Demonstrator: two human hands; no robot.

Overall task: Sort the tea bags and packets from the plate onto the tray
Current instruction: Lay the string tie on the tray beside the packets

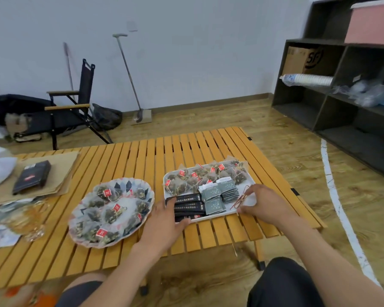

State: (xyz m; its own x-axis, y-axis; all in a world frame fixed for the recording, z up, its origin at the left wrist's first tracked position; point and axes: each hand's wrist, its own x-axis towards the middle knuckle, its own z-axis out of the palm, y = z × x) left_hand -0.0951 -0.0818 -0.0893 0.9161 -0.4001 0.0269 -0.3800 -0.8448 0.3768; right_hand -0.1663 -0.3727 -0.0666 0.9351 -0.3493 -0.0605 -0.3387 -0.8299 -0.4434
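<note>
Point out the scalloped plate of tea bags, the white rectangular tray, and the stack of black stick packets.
scalloped plate (129, 181): head view, bare far rim.
white rectangular tray (220, 216): head view, near rim.
black stick packets (187, 206): head view, middle packet's face.

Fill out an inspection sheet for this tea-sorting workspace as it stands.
Surface: slatted wooden table, low, on a wood floor.
Job's things: plate still holds pyramid tea bags; white tray holds pyramid bags at the back, grey packets and black stick packets in front.
Clutter: black box on brown paper at the left; clear wrapping beside it.
Hands: left hand rests on the black stick packets; right hand pinches a white sachet with red string over the tray's front right corner.
Cables: nothing seen.
Surroundings: folding chair, dustpan, dark shelving.
</note>
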